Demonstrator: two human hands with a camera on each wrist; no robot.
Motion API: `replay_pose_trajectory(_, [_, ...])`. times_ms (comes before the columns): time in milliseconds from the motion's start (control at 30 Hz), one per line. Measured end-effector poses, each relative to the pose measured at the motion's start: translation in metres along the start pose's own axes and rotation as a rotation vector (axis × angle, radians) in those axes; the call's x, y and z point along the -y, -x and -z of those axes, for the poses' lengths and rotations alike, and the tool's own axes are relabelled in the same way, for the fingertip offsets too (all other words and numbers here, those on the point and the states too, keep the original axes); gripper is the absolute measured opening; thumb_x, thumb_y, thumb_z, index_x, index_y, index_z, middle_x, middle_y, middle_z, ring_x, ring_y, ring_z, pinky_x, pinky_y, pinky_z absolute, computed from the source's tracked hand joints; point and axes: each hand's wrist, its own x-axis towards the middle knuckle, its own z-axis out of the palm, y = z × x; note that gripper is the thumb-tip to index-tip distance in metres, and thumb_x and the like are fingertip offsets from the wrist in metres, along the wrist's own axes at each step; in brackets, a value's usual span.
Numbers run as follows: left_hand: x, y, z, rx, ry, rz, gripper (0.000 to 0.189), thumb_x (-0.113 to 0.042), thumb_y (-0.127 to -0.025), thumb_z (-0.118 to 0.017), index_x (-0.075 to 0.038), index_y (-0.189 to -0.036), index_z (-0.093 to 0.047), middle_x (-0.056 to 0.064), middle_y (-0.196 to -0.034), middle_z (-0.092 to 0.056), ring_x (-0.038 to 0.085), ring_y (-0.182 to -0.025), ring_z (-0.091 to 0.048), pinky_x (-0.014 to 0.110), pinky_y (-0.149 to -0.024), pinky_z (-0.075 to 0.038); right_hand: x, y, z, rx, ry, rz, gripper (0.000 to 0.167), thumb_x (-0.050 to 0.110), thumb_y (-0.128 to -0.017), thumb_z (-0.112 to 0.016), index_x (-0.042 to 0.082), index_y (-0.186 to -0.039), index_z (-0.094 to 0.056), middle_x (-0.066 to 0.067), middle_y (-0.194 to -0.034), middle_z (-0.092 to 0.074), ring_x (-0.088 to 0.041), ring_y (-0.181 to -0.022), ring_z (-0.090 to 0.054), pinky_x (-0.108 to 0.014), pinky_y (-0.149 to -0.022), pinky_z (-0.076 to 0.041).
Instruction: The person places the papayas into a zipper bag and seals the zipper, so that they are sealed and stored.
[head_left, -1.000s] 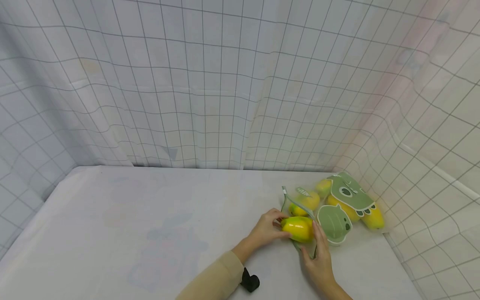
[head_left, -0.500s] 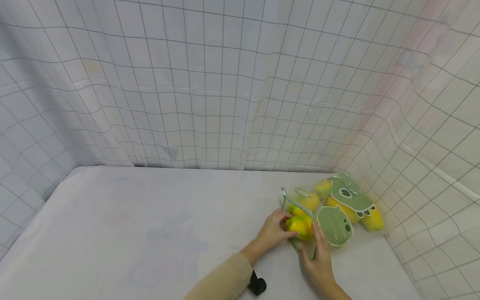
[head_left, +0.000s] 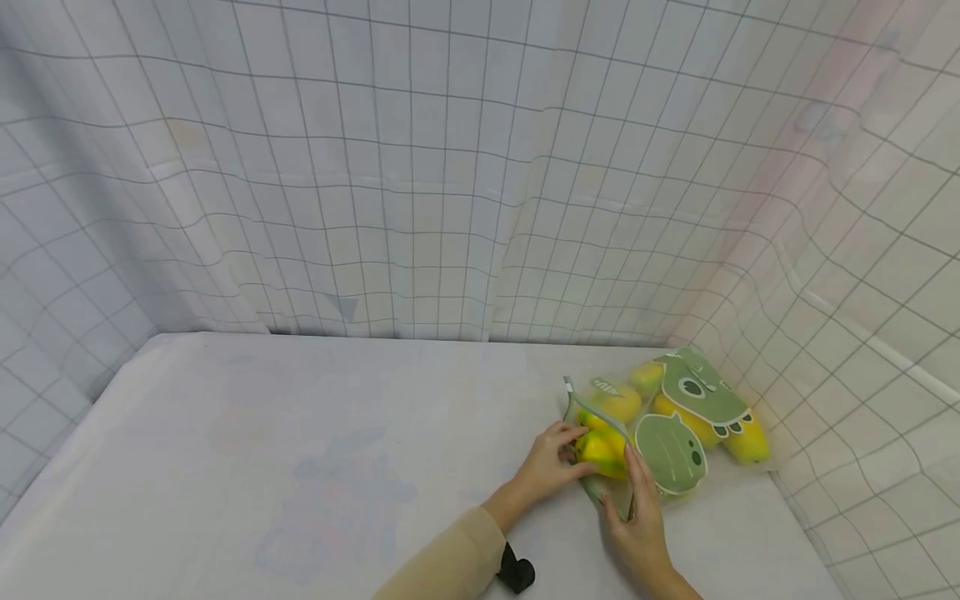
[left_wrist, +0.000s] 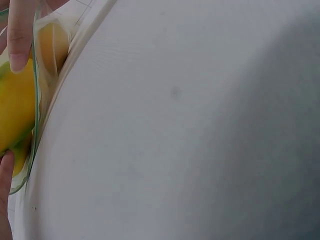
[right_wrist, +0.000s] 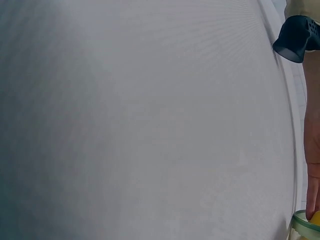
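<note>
A clear zip bag (head_left: 670, 454) with a green cartoon print lies at the right of the table, its mouth facing left. At the mouth, my left hand (head_left: 546, 465) grips a yellow-green fruit that looks like a mango (head_left: 602, 452), thumb below and fingers above. The left wrist view shows this mango (left_wrist: 16, 107) inside the green rim (left_wrist: 36, 95). My right hand (head_left: 640, 525) holds the near side of the bag's mouth, with its fingers along the rim and its thumb lower down. Several more yellow fruits, one of them a fruit (head_left: 621, 403) behind the rim, lie inside.
A white cloth (head_left: 315, 450) covers the table. Gridded white curtains (head_left: 420, 208) hang behind it and at both sides, and the bag's far end lies close to the right curtain (head_left: 855, 400). A black wrist mount (head_left: 516, 572) sits under the left sleeve.
My left hand has moved right with the mango, pushing it farther into the bag's mouth, mostly in the first half second. My right hand has stayed almost still on the bag.
</note>
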Motion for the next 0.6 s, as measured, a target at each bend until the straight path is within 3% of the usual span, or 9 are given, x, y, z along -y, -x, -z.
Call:
replay_pose_trajectory(100, [0.001,0.0009,0.0017,0.019,0.056,-0.001,0.05,-0.01,-0.076,-0.074,0.005,-0.12,-0.056,0.015,-0.108,-0.056,0.026,-0.095,-0.058,0.024,-0.075,-0.054,0.001,-0.0011,0.0,-0.005,0.008,0.014,0.081,-0.021,-0.062,-0.066,-0.013,-0.134,-0.031,-0.024,-0.14,-0.03,-0.008,-0.134,-0.023,-0.014,-0.105,-0.024])
replay_pose_trajectory(167, [0.002,0.001,0.0017,0.022,0.063,-0.001,0.049,-0.01,-0.076,-0.074,0.005,-0.12,-0.057,0.015,-0.108,-0.056,0.026,-0.095,-0.058,0.023,-0.075,-0.053,0.0015,-0.0016,-0.0001,-0.009,0.015,0.019,0.089,-0.027,-0.054,-0.065,-0.012,-0.135,-0.03,-0.024,-0.14,-0.03,-0.008,-0.134,-0.023,-0.013,-0.104,-0.025])
replay_pose_trajectory(233, [0.0026,0.0006,0.0014,0.019,0.066,0.003,0.049,-0.009,-0.075,-0.074,0.004,-0.118,-0.058,0.015,-0.108,-0.056,0.024,-0.093,-0.06,0.022,-0.075,-0.053,0.0017,-0.0017,-0.0001,-0.014,0.014,0.03,0.081,-0.02,-0.062,-0.066,-0.012,-0.134,-0.031,-0.024,-0.14,-0.031,-0.008,-0.133,-0.024,-0.012,-0.104,-0.025])
replay_pose_trajectory(367, [0.0041,-0.0006,-0.0013,0.007,0.079,0.025,0.048,-0.006,-0.073,-0.075,0.004,-0.117,-0.059,0.014,-0.106,-0.057,0.02,-0.091,-0.061,0.02,-0.075,-0.053,0.0009,-0.0012,-0.0005,-0.021,-0.002,0.042,0.062,0.017,-0.087,-0.06,-0.014,-0.133,-0.032,-0.022,-0.141,-0.031,-0.009,-0.134,-0.024,-0.012,-0.104,-0.024])
replay_pose_trajectory(433, [0.0045,-0.0011,-0.0032,-0.003,0.097,0.035,0.049,-0.004,-0.071,-0.075,0.004,-0.116,-0.059,0.014,-0.106,-0.057,0.022,-0.091,-0.061,0.022,-0.076,-0.053,-0.0002,-0.0009,-0.0009,-0.022,-0.001,0.041,0.066,0.034,-0.091,-0.05,-0.015,-0.133,-0.032,-0.021,-0.141,-0.031,-0.009,-0.134,-0.023,-0.012,-0.105,-0.024])
replay_pose_trajectory(600, [0.0032,-0.0013,-0.0065,-0.021,0.144,0.024,0.05,0.001,-0.07,-0.075,0.007,-0.116,-0.058,0.018,-0.108,-0.057,0.032,-0.092,-0.061,0.031,-0.077,-0.054,-0.002,-0.0009,-0.0015,-0.036,0.023,0.048,0.067,0.036,-0.092,-0.049,-0.015,-0.132,-0.032,-0.022,-0.14,-0.032,-0.009,-0.134,-0.023,-0.013,-0.106,-0.023])
